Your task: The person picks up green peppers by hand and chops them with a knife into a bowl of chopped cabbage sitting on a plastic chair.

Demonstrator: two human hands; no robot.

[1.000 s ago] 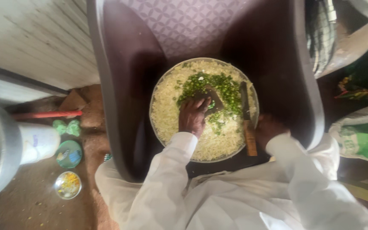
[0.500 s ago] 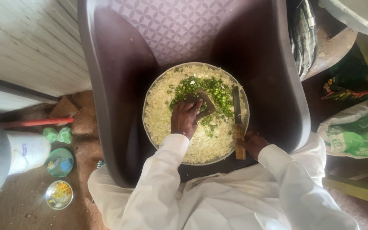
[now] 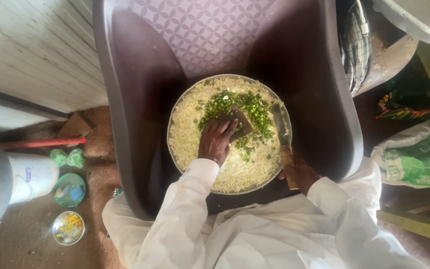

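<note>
A round metal tray (image 3: 175, 149) heaped with pale shredded vegetable (image 3: 237, 169) sits on the seat of a dark brown plastic chair (image 3: 140, 99). Chopped green bits (image 3: 255, 107) lie on the far half of the heap. My left hand (image 3: 216, 141) rests on the pile, pressing a small dark flat piece (image 3: 240, 121) down among the greens. My right hand (image 3: 300, 175) grips the wooden handle of a knife (image 3: 280, 127), whose blade lies along the tray's right rim. White sleeves cover both arms.
At left on the earth floor stand a white container (image 3: 28, 177), a small green-lidded tub (image 3: 69, 189) and a small bowl of yellow scraps (image 3: 68, 227). A green and white sack (image 3: 416, 157) lies right. A red rod (image 3: 36, 143) lies by the wall.
My left hand has shifted slightly on the greens with the dark piece under it. The knife stays at the tray's right rim. The view has drifted a little.
</note>
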